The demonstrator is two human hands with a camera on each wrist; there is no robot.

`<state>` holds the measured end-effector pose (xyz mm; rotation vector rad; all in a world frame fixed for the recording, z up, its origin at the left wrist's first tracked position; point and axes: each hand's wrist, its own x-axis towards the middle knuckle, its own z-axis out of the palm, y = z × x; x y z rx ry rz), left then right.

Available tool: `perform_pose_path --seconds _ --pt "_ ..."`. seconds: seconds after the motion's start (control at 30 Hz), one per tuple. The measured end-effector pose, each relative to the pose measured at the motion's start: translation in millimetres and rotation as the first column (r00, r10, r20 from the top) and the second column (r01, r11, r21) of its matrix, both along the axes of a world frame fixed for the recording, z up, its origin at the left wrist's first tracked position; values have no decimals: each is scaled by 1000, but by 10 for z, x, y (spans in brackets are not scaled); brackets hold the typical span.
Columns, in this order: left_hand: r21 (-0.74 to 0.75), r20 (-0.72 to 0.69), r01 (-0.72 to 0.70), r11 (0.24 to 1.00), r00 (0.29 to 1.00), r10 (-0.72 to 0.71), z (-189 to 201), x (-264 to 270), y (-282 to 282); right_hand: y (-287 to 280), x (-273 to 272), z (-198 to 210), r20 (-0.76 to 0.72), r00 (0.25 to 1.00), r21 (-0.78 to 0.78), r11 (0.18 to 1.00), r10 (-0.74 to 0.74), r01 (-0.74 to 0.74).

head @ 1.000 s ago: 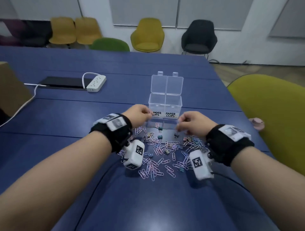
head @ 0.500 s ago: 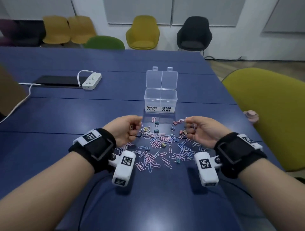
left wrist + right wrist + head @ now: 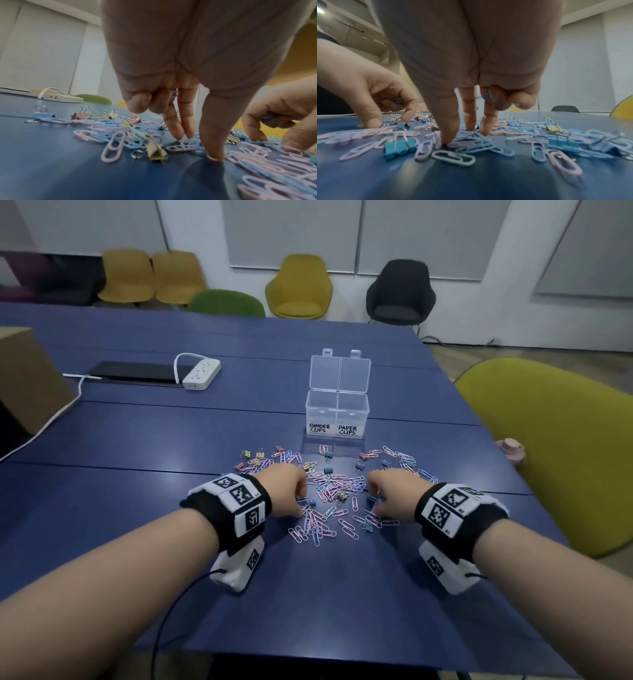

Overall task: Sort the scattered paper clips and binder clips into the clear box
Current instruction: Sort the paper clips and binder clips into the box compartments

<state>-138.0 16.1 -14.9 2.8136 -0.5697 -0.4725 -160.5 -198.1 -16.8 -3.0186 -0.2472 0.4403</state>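
Pink and blue paper clips [image 3: 329,491] and small coloured binder clips [image 3: 329,454] lie scattered on the blue table [image 3: 308,594]. Behind them stands the clear two-part box [image 3: 337,409], lids up, labelled BINDER CLIPS and PAPER CLIPS. My left hand [image 3: 301,505] is down on the pile's left side. Its thumb and two fingers [image 3: 178,129] touch paper clips, while its curled last fingers hold a small clip [image 3: 175,94]. My right hand [image 3: 375,505] reaches into the pile's right side the same way [image 3: 464,137], with a blue clip [image 3: 485,96] tucked under its curled fingers.
A white power strip [image 3: 201,375] and a dark flat device [image 3: 137,371] lie far left, beside a cardboard box [image 3: 30,378]. A yellow-green chair [image 3: 555,446] stands close at the right table edge with a small pink object [image 3: 510,448] by it. Bare table lies in front of the pile.
Both hands drew back from near the box toward me, turned palm-down and dropped onto the near part of the pile. The box has not moved.
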Motion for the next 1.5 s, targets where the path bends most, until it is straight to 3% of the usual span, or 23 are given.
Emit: perform_pose_path --seconds 0.37,0.57,0.63,0.7,0.73,0.77,0.8,0.83,0.87,0.9,0.97,1.03,1.07,1.13,1.2,1.27,1.3,1.37,1.4,1.43,1.47,1.5 --pt "9 -113 -4 1000 994 5 -28 167 -74 19 220 19 -91 993 50 996 75 -71" --pt "-15 -65 -28 999 997 27 73 110 -19 -17 173 25 -35 996 105 992 79 -75" --pt "-103 -60 -68 992 996 62 106 110 66 -72 173 45 -8 1000 238 971 14 -11" --pt "-332 -168 -196 923 975 146 114 97 145 -133 158 82 -12 997 439 895 -82 80" --pt "-510 -323 -338 791 928 188 109 76 171 -156 135 100 -28 991 548 827 -133 126" --pt "-649 -523 -512 563 837 158 99 51 191 -174 107 101 -66 980 673 716 -189 183" --pt "-686 -687 -669 287 725 48 91 31 216 -181 68 94 -148 960 800 542 -239 258" --pt "-644 -765 -763 61 639 -80 88 18 253 -185 30 88 -268 929 893 296 -255 339" --pt "-597 -779 -798 -83 601 -179 91 8 289 -195 2 84 -389 891 914 24 -234 405" --pt "-570 -769 -802 -179 597 -228 94 -5 313 -208 -27 91 -483 853 871 -204 -197 447" --pt "-524 -758 -794 -310 600 -257 96 -35 339 -235 -83 89 -596 791 735 -491 -137 468" --pt "-450 -763 -795 -406 579 -287 78 -80 339 -265 -122 69 -641 757 652 -609 -127 451" --pt "-413 -764 -797 -441 567 -308 61 -95 334 -279 -138 51 -645 750 652 -616 -145 442" --pt "-382 -780 -816 -434 537 -321 50 -120 318 -308 -168 14 -628 745 719 -534 -225 445" --pt "-434 -823 -851 -296 508 -254 41 -130 300 -303 -209 11 -559 750 828 -286 -353 483" --pt "-536 -837 -843 -46 538 -100 13 -157 263 -298 -241 23 -425 794 861 77 -434 503" --pt "-596 -801 -796 107 599 -5 -7 -166 241 -290 -257 42 -338 835 827 286 -435 484" --pt "-663 -600 -579 475 790 125 -11 -208 201 -296 -276 76 -123 931 603 720 -343 345" --pt "-611 -457 -417 673 880 130 5 -230 191 -291 -280 90 -45 967 442 863 -251 245" --pt "-495 -305 -243 834 948 95 19 -241 187 -279 -285 98 -9 986 295 942 -168 163" --pt "-349 -171 -89 933 985 30 40 -256 178 -271 -282 85 -3 994 189 976 -113 112" --pt "-212 -83 17 977 996 -36 54 -269 164 -260 -276 65 -6 997 128 988 -82 82"
